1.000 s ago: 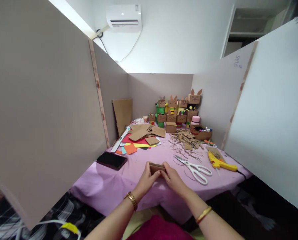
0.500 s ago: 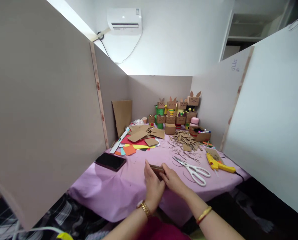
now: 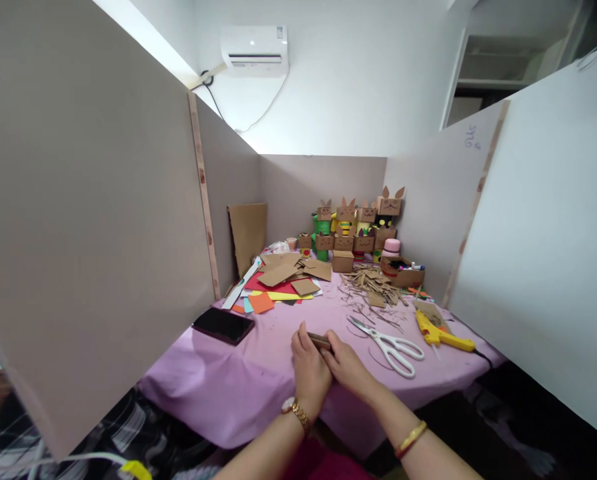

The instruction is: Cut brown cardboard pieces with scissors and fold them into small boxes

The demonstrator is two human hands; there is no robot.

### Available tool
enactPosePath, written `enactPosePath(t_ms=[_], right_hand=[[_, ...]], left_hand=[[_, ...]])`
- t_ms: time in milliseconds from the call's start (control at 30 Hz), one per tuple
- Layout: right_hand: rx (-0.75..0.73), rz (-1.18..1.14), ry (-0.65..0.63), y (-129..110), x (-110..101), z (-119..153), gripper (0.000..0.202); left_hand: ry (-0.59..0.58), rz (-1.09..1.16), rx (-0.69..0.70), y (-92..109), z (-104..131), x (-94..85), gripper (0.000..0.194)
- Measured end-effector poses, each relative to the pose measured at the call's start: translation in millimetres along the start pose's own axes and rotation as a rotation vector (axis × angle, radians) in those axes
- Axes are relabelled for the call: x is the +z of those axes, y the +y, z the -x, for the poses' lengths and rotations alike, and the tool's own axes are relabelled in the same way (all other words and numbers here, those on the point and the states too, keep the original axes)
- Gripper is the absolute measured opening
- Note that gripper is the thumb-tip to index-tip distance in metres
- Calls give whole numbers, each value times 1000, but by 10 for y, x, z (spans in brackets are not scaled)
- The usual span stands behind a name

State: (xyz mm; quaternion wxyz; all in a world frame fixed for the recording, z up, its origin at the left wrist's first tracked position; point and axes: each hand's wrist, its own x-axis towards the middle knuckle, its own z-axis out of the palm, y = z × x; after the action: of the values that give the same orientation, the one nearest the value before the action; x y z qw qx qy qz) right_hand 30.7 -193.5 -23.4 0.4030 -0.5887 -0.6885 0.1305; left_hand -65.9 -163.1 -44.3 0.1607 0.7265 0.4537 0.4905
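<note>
Both hands are together at the near edge of the table, closed on a small piece of brown cardboard (image 3: 320, 341). My left hand (image 3: 309, 363) wraps it from the left, fingers pointing up and away. From the right, my right hand (image 3: 347, 363) grips it, the thumb toward the middle. Most of the cardboard is hidden by the fingers; only a narrow upper edge shows. Just right of my hands lie white-handled scissors (image 3: 389, 345), blades pointing to the far left. Farther right rests a yellow hot glue gun (image 3: 443, 335).
A black phone (image 3: 224, 325) lies at left. Cardboard sheets (image 3: 281, 270) cover coloured paper (image 3: 261, 303) beyond it. Cardboard scraps (image 3: 371, 283) are heaped right of centre. Several box-headed cardboard figures (image 3: 345, 213) and a box of pens (image 3: 403, 273) stand at the back. Grey partitions (image 3: 323, 180) enclose the table.
The cardboard has tilted, so less of its face shows between my hands. My hands stay together in nearly the same place, while the whole view has shifted slightly.
</note>
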Motion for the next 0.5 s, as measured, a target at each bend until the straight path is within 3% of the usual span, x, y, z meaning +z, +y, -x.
enactPosePath(t_ms=[300, 500], right_hand=[[46, 12, -10, 1, -70, -86, 20], [61, 64, -12, 35, -26, -103, 19]], left_hand=[[35, -14, -28, 70, 3, -11, 60], [47, 27, -24, 17, -38, 17, 73]])
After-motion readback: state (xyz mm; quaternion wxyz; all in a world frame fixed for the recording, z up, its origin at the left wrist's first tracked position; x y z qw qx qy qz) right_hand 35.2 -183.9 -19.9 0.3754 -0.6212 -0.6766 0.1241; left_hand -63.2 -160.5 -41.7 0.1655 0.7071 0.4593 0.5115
